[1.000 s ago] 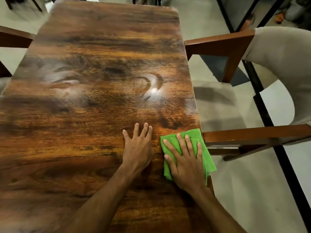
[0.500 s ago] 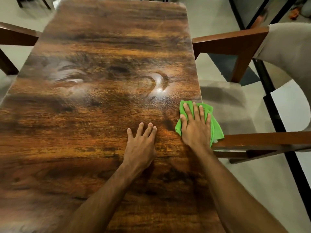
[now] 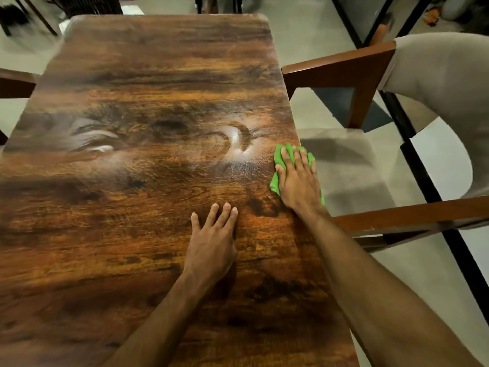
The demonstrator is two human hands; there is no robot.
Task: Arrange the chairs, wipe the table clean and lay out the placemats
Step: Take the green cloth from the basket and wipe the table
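The long rectangular worktop (image 3: 132, 234), a glossy dark brown wood-grain surface, fills most of the view. The person's right hand (image 3: 297, 181) lies flat on a bright green wiping cloth (image 3: 275, 181) at the worktop's right edge. Its fingers are straight and slightly spread, pressing the cloth down rather than curling round it. The cloth shows as a bunched fringe past the fingertips and along the thumb side of the hand, and a sliver of it pokes out over the edge near the wrist.

The left hand (image 3: 211, 247) rests palm down on the bare wood, nearer the person and well left of the cloth, with fingers straight and close together, holding nothing.

Just left of the cloth sits a pale curved smear (image 3: 235, 144) ringed with fine speckles. A second whitish streaked patch (image 3: 90, 141) lies farther left.

A brown wooden armchair with beige upholstered seat and back (image 3: 344, 67) stands beside the right edge, its near armrest just beside the right forearm. The wooden arm of another chair (image 3: 16, 86) shows at the left edge.
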